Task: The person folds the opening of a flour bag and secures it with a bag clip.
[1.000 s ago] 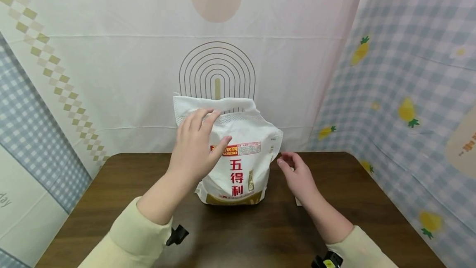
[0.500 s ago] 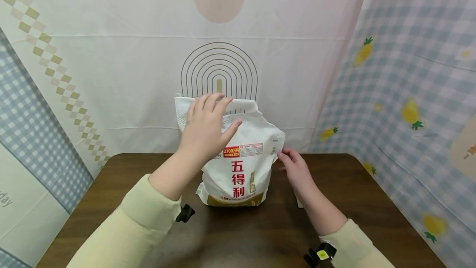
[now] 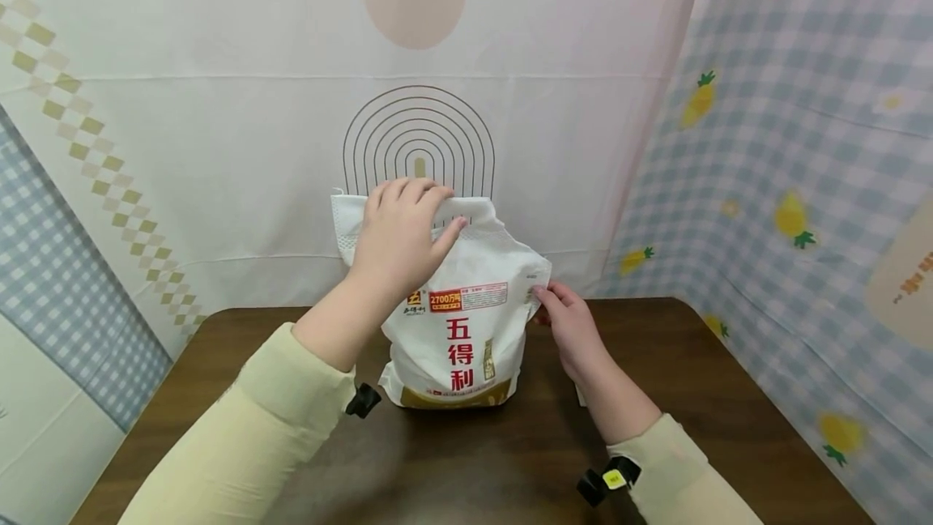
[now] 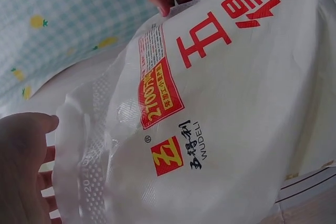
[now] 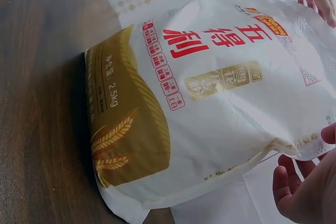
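Observation:
A white flour bag (image 3: 430, 347), with red lettering and a gold base band, stands upright on the brown table. Its flat top edge rises behind my left hand (image 3: 401, 237). That hand straddles the edge, fingers on the far side and thumb (image 4: 50, 123) on the near side, loosely spread; the bag's top keeps its flat shape there. At the bag's right upper corner, my right hand (image 3: 576, 330) pinches the side seam, its thumb in front and curled fingers (image 5: 287, 179) behind. Wheat ears and "2.5kg" show on the gold band in the right wrist view.
Past the right forearm a small white object (image 3: 581, 397) shows on the table (image 3: 452, 468), mostly hidden by the arm. A white printed cloth (image 3: 240, 144) hangs behind the table, and a blue checked cloth (image 3: 743, 225) hangs along the right side.
My left hand has risen from the bag's front to its top edge. My right hand has come in from beside the bag and taken hold of its right corner. The bag stays in place.

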The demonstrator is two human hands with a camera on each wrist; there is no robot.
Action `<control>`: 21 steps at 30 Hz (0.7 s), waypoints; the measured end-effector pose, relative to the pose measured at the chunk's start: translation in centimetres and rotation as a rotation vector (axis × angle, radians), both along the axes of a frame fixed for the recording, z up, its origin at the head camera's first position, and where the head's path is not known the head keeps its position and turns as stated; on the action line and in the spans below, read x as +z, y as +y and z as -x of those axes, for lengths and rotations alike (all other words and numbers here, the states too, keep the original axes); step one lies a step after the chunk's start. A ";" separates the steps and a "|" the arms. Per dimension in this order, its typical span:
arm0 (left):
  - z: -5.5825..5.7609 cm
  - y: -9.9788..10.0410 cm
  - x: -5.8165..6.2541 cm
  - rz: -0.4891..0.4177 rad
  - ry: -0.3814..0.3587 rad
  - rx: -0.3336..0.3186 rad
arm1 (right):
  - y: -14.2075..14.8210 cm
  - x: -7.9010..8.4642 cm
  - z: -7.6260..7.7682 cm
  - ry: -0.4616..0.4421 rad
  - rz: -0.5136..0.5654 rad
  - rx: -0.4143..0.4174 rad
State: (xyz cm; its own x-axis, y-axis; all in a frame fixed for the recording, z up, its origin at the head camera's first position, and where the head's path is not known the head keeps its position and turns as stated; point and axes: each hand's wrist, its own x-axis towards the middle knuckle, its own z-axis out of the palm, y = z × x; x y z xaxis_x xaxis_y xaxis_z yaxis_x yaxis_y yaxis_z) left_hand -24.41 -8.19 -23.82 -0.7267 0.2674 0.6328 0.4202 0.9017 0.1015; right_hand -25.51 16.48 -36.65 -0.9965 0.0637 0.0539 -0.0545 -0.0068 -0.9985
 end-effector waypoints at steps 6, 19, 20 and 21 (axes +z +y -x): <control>0.7 -0.1 -0.1 -0.038 0.045 -0.036 | -0.1 -0.1 0.4 -0.002 0.000 -0.018; 0.9 0.2 0.1 -0.052 0.072 -0.051 | 0.4 -0.4 0.6 0.030 -0.051 0.001; 0.9 0.2 0.1 -0.050 0.071 -0.055 | 0.4 -0.4 0.6 0.028 -0.060 -0.003; 0.9 0.2 0.0 -0.049 0.071 -0.056 | 0.3 -0.5 0.6 0.025 -0.072 -0.004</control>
State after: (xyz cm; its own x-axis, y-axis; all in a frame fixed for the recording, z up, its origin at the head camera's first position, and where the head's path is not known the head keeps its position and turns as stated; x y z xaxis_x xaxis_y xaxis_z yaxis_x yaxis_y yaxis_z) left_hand -25.30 -7.96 -23.83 -0.6643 0.2743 0.6953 0.4779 0.8711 0.1130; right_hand -26.13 16.82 -37.14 -0.9945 0.0628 0.0838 -0.0797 0.0648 -0.9947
